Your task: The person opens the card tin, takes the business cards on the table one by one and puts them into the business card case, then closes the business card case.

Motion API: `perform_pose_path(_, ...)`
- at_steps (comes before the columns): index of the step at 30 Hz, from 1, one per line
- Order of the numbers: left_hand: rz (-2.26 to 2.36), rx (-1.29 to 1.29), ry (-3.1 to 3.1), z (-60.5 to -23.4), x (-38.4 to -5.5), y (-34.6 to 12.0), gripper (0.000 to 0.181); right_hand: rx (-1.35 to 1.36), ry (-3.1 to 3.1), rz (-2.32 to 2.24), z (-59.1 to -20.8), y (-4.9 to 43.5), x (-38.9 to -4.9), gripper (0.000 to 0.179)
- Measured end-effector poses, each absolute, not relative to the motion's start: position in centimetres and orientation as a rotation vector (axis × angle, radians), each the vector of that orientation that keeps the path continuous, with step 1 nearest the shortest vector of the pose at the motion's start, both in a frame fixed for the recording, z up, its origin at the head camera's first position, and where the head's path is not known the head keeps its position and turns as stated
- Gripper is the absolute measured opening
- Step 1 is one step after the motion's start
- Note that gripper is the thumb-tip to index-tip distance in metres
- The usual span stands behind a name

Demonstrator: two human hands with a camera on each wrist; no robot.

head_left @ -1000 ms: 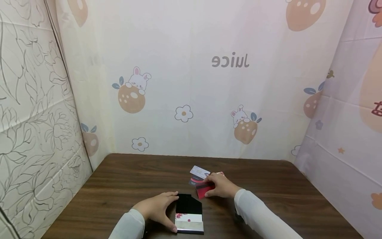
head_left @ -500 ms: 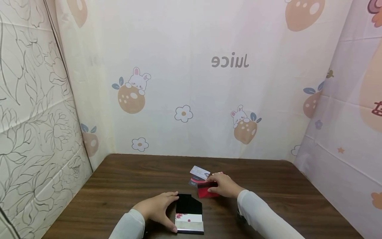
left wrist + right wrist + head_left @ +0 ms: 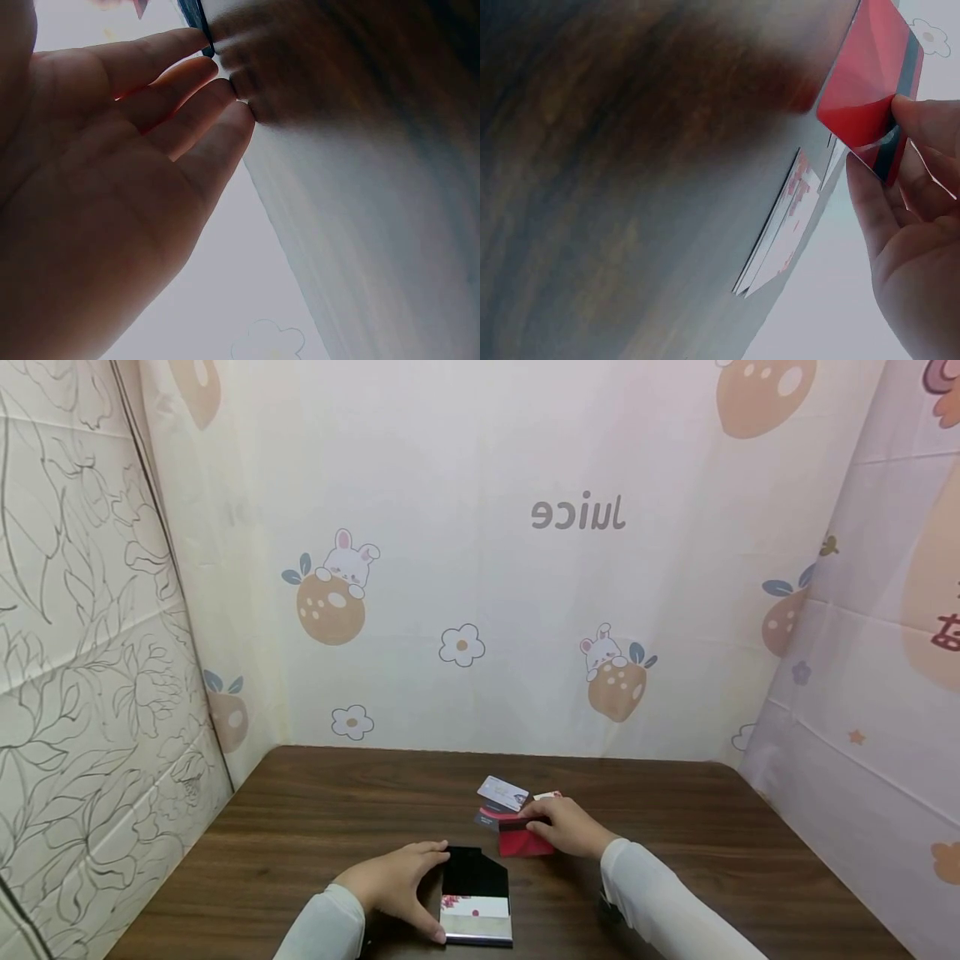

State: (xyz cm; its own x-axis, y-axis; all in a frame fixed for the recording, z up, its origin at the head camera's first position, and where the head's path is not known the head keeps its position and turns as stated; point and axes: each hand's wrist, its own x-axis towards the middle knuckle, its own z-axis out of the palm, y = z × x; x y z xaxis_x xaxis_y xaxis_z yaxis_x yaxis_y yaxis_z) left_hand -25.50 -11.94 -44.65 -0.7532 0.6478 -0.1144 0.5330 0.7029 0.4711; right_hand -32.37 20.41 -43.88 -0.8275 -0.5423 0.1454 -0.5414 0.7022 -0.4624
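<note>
My right hand (image 3: pixel 573 828) pinches a red card (image 3: pixel 523 840) with a dark stripe along its upper edge. In the right wrist view, thumb and fingers grip the striped end of the red card (image 3: pixel 866 82), which stands tilted over the table. My left hand (image 3: pixel 401 881) lies along the left side of an open card case (image 3: pixel 480 931), thumb at its near corner and index fingertip at its far corner. A white card with red print (image 3: pixel 487 907) sits in the case, below the black lid (image 3: pixel 474 870). The left wrist view shows the left fingers (image 3: pixel 217 142) straight, tips at the tabletop.
Behind the red card lie a white card (image 3: pixel 502 792) and a dark card with a pink band (image 3: pixel 491 815). White cards with red print (image 3: pixel 784 232) lie past the right hand. The brown wooden table (image 3: pixel 337 793) ends at a printed curtain (image 3: pixel 465 568).
My right hand has shifted slightly to the right with the red card, which now shows more of its face and stands more upright. The left hand and the card case have stayed put.
</note>
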Motion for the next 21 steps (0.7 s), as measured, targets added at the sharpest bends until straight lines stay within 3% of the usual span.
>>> perform_pose_path(21, 0.613, 0.944, 2.625, -44.45, -25.5, -11.89, 0.1, -0.935, 2.804, -0.873, -43.0, 21.07, -31.74, 0.013)
